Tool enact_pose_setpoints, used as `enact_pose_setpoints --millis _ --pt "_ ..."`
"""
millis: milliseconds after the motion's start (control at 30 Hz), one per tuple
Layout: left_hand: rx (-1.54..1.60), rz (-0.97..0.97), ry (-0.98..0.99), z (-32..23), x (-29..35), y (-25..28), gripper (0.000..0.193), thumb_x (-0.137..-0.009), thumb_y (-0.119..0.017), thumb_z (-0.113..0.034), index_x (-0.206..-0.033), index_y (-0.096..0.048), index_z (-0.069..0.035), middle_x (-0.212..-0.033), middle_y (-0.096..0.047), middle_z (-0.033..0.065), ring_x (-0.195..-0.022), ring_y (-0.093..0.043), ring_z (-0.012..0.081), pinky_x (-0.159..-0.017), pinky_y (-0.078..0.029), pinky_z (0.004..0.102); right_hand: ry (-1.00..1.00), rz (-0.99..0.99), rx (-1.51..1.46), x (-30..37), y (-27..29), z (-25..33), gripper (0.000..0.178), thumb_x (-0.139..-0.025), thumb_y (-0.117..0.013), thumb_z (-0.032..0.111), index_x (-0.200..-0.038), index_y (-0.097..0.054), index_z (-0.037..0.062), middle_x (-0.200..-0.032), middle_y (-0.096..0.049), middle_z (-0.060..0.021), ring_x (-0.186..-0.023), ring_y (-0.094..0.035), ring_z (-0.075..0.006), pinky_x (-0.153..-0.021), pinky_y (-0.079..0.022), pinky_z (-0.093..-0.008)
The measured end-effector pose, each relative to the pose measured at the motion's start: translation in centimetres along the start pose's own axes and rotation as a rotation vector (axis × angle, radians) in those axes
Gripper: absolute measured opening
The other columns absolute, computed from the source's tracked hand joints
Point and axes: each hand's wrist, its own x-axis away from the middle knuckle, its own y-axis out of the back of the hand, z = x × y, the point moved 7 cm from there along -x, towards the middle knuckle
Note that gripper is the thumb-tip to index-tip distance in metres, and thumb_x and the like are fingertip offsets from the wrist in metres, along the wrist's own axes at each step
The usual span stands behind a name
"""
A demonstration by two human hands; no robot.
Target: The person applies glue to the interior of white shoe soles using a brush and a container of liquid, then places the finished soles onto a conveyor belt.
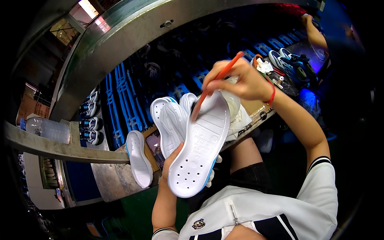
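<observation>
A white shoe sole (200,150) with a blue edge and small holes at its heel tilts up in front of me. Its near left side rests in my left hand (171,162), which is closed on it; white-covered fingertips seem to show past its right edge. Above the sole, my right hand (242,80), slightly blurred, grips a brush (225,72) by its orange handle. The brush's tip meets the upper inner face of the sole. Just behind stand more white soles (170,124), and one separate sole (138,158) lies to their left.
A pale bowl (232,103) is partly hidden behind the sole. Dark racks with blue strips (120,100) fill the far side under a metal frame (100,52). Sneakers (91,130) line the left, near a clear plastic bottle (50,129). At right are more shoes (290,62) and another person's hand (310,24).
</observation>
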Motion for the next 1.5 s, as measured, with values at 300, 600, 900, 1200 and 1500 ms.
enact_pose_setpoints --millis 300,600,900,1200,1500 --pt "-0.051 -0.079 -0.171 -0.9 0.3 0.4 0.071 -0.093 -0.036 -0.050 -0.132 -0.037 0.009 -0.106 -0.054 0.0319 -0.074 -0.062 0.0425 -0.058 -0.055 0.0520 -0.417 -0.199 -0.274 3.4 -2.6 -1.3 0.019 -0.086 -0.062 0.015 -0.089 -0.069 -0.0027 -0.073 -0.069 -0.0099 -0.069 -0.065 -0.0139 -0.068 -0.050 -0.0257" --pt "-0.089 -0.045 -0.222 -0.8 -0.6 -0.1 0.068 -0.091 -0.041 -0.046 -0.135 -0.035 0.006 -0.115 -0.054 0.0261 -0.093 -0.061 0.0381 -0.081 -0.052 0.0525 -0.342 -0.314 -0.021 4.9 1.7 -2.4 0.021 -0.090 -0.057 0.014 -0.093 -0.065 -0.0051 -0.078 -0.069 -0.0107 -0.072 -0.065 -0.0121 -0.065 -0.046 -0.0218" --pt "-0.634 -0.519 -0.729 -5.1 2.0 1.8 0.064 -0.065 -0.072 0.007 -0.124 -0.049 -0.002 -0.111 -0.059 0.0112 -0.103 -0.059 0.0221 -0.092 -0.049 0.0351 -0.222 -0.364 -0.116 5.1 -2.9 1.6 0.017 -0.086 -0.063 0.012 -0.091 -0.068 -0.0037 -0.082 -0.070 -0.0120 -0.075 -0.067 -0.0146 -0.072 -0.052 -0.0273" --pt "-0.780 -0.573 -0.795 -5.5 2.8 2.0 0.059 -0.069 -0.073 0.003 -0.123 -0.050 -0.002 -0.112 -0.058 0.0085 -0.104 -0.058 0.0202 -0.093 -0.047 0.0320 -0.267 -0.324 0.032 5.9 -1.3 -0.9 0.014 -0.085 -0.063 0.005 -0.094 -0.067 -0.0054 -0.083 -0.069 -0.0131 -0.076 -0.067 -0.0189 -0.070 -0.052 -0.0284" --pt "-0.833 -0.553 -0.837 -5.4 2.0 2.0 0.062 -0.070 -0.075 -0.003 -0.126 -0.048 -0.003 -0.120 -0.054 0.0091 -0.112 -0.052 0.0190 -0.097 -0.043 0.0338 -0.169 -0.323 0.009 4.5 -2.0 -0.8 0.014 -0.084 -0.065 0.011 -0.088 -0.071 -0.0008 -0.087 -0.070 -0.0116 -0.079 -0.067 -0.0192 -0.072 -0.051 -0.0280"
